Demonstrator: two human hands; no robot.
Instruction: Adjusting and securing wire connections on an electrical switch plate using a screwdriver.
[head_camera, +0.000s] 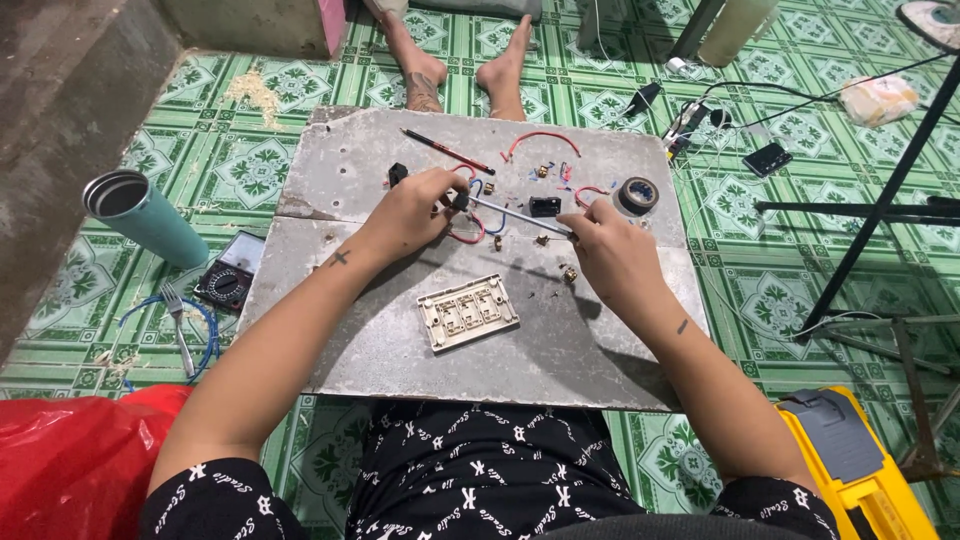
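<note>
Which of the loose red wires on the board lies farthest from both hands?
The arched red wire at the far edge of the board, beyond the pencil. The other red wires sit by the left hand and the tape roll.

— What do your hands hold over the slab (400, 340)?

— Your left hand (412, 212) pinches a small black part (461, 201) with red and blue wires (472, 233) looping beneath it. Your right hand (612, 250) grips a screwdriver (515, 215), its tip meeting that part.

— And around them?

— A beige switch plate (467, 312) lies near you, between your forearms. A tape roll (637, 195) sits just beside your right hand, a red pencil (445, 150) farther off. Off the slab to your left: a teal cup (140, 215), a multimeter (230, 275). Someone's bare feet (465, 70) rest on the green tiled floor (250, 160) opposite you.
</note>
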